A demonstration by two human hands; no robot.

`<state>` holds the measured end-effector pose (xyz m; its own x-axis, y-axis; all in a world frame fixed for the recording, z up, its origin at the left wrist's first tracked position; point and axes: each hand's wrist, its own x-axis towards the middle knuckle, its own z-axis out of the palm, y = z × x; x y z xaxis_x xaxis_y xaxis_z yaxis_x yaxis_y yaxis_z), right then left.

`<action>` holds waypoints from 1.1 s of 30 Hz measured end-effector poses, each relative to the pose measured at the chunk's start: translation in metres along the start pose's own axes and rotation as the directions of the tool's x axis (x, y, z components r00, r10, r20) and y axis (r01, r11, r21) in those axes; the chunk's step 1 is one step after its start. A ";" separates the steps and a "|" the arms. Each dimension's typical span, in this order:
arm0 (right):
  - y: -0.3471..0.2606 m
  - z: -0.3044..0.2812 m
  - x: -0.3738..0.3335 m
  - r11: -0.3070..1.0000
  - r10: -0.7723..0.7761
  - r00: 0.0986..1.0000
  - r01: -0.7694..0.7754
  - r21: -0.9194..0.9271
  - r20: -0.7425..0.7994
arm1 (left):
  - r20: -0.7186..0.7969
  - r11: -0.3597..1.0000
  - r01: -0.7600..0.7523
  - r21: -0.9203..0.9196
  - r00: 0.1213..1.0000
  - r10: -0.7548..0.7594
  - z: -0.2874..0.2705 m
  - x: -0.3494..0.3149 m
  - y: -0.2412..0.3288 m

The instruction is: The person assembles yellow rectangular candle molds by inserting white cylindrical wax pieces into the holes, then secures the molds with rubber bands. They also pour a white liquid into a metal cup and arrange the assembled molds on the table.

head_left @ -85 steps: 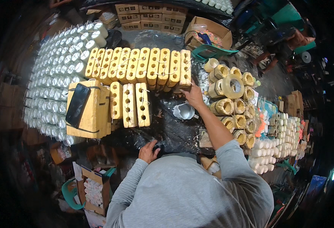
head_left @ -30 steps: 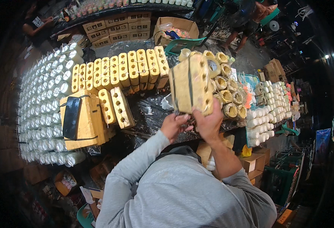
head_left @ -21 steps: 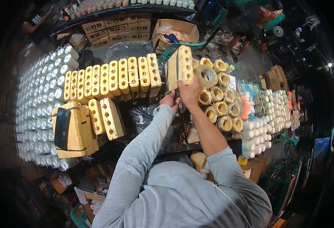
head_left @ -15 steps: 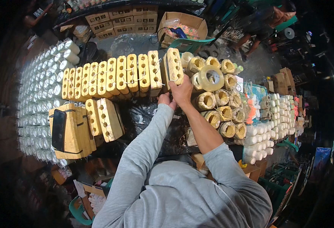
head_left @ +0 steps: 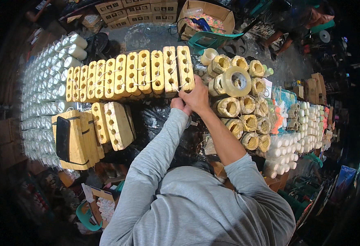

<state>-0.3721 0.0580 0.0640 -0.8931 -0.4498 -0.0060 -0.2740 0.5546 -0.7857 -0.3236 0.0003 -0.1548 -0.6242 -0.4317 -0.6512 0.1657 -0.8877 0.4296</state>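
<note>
A long row of yellow blocks (head_left: 120, 76), each pierced with a line of round holes, stands across the table, and white strings run over several of them. At the row's right end is the last yellow block (head_left: 185, 67), upright beside its neighbour. My right hand (head_left: 196, 97) grips the near end of this last block, with fingers along its side and bottom edge. Just left of it, my left hand (head_left: 181, 105) is curled closed under the near edge of the blocks. What its fingertips hold, if anything, is hidden.
Hollow yellowish moulds (head_left: 229, 107) crowd the right, with a tape roll (head_left: 235, 82) on top. Two loose blocks (head_left: 118, 126) and a strapped block with a black phone (head_left: 63, 139) lie left. White cylinders (head_left: 45, 102) fill the far left. A carton (head_left: 206, 16) stands behind.
The last block, tilted and apart from the row before, now stands against its neighbour. My right hand has moved down to its near end; my left hand stays close by.
</note>
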 end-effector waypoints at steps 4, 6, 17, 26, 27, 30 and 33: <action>0.010 -0.008 0.012 0.995 -0.097 0.987 0.100 -0.017 0.131 | 0.166 0.913 -0.224 0.341 0.970 0.177 -0.002 0.000 0.011; 0.017 -0.016 0.017 0.994 -0.105 0.972 0.109 -0.008 0.211 | 0.010 0.990 0.133 -0.043 0.991 -0.133 0.022 -0.032 0.024; 0.069 -0.017 0.017 0.865 -0.138 0.956 -0.011 0.502 0.259 | 0.268 0.235 -0.381 0.894 0.877 0.399 -0.019 -0.219 0.097; 0.045 0.004 -0.093 0.876 -0.103 0.884 0.298 -0.380 0.456 | 0.480 -0.129 -0.466 0.876 0.807 0.345 -0.086 -0.257 0.083; 0.040 0.012 -0.099 0.884 -0.087 0.892 0.275 -0.379 0.444 | 0.472 -0.158 -0.447 0.881 0.799 0.374 -0.100 -0.272 0.084; 0.033 0.018 -0.113 0.921 0.107 0.913 0.058 -0.386 0.393 | 0.338 -0.101 -0.353 0.930 0.716 0.612 -0.140 -0.305 0.101; 0.035 -0.005 -0.151 0.899 0.220 0.902 -0.040 -0.436 0.371 | 0.032 0.098 -0.150 0.984 0.687 0.726 -0.168 -0.322 0.129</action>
<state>-0.2484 0.1491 0.0408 -0.7336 -0.5435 -0.4080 -0.3659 0.8217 -0.4369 0.0268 -0.0024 0.0052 -0.3327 -0.9360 -0.1148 -0.6417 0.1355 0.7549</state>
